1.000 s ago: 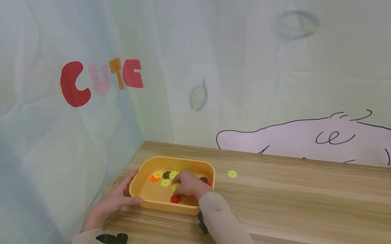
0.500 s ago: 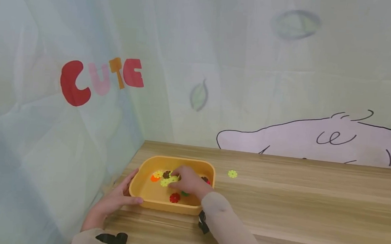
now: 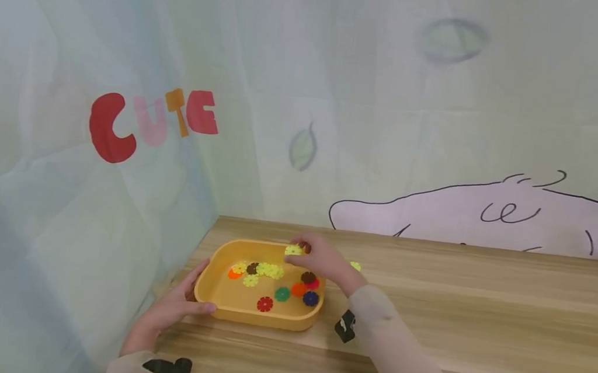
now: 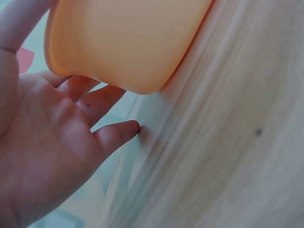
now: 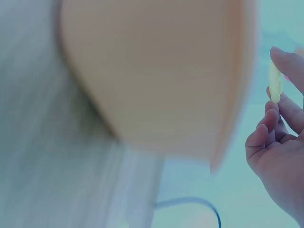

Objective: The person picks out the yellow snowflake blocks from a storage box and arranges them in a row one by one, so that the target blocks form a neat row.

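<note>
My left hand (image 3: 182, 297) holds the left end of a yellow plastic tray (image 3: 259, 319), thumb against its front rim and fingers along the outer wall. In the left wrist view the fingers (image 4: 102, 99) reach behind the tray wall. My right hand (image 3: 325, 260) is above the tray's back right rim and pinches a yellow-green snowflake disc (image 3: 293, 250) between thumb and fingers. In the right wrist view that disc (image 5: 275, 80) appears edge-on. Inside the tray lie several snowflake discs: yellow ones (image 3: 271, 270), a red one (image 3: 265, 304), a green one (image 3: 282, 294) and a dark blue one (image 3: 310, 298).
A yellow-green disc (image 3: 356, 266) lies on the wooden table (image 3: 468, 317) right of the tray, partly hidden by my right hand. A printed cloth (image 3: 264, 90) hangs at the left and back of the table.
My right hand has risen from the tray's middle toward its back right rim, taking a yellow-green snowflake disc along. The left hand keeps its place on the tray.
</note>
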`<state>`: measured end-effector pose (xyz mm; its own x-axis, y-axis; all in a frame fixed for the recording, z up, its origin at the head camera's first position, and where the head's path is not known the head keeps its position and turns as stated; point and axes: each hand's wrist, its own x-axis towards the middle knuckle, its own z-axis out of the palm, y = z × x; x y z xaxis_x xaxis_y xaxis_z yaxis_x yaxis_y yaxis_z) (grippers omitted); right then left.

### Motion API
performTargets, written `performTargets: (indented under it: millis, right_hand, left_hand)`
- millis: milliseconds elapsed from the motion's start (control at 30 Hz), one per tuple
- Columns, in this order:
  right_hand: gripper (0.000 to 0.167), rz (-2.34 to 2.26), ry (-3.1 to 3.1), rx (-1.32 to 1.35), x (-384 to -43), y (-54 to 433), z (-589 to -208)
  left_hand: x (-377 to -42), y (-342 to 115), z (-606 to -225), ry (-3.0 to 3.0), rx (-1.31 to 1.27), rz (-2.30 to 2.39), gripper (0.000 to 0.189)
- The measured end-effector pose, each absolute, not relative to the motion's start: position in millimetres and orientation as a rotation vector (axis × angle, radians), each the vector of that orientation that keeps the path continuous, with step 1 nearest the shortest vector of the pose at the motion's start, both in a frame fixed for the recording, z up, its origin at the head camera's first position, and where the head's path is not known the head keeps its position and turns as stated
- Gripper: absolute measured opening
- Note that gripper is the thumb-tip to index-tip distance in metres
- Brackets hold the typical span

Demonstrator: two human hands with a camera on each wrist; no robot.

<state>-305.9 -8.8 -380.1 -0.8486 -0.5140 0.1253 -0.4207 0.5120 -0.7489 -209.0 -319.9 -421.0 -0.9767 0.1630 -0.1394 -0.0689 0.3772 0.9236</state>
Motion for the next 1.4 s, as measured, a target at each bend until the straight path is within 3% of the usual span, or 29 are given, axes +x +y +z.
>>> performTargets:
  millis: [533,700,1400]
  right_hand:
    - [0.041,-1.182,2.819,-0.588,-332.5,99.0,-396.0]
    - [0.033,-1.21,2.852,-0.636,-338.9,118.2,-411.4]
    - [0.026,-1.069,2.763,-0.625,-339.8,137.2,-427.6]
  left_hand:
    - [-210.0,-318.8,-419.3,2.422,0.058,1.648,0.107]
    - [-209.8,-318.0,-418.5,2.441,0.052,1.627,0.106]
    - [-210.7,-319.8,-420.4,2.443,0.048,1.621,0.106]
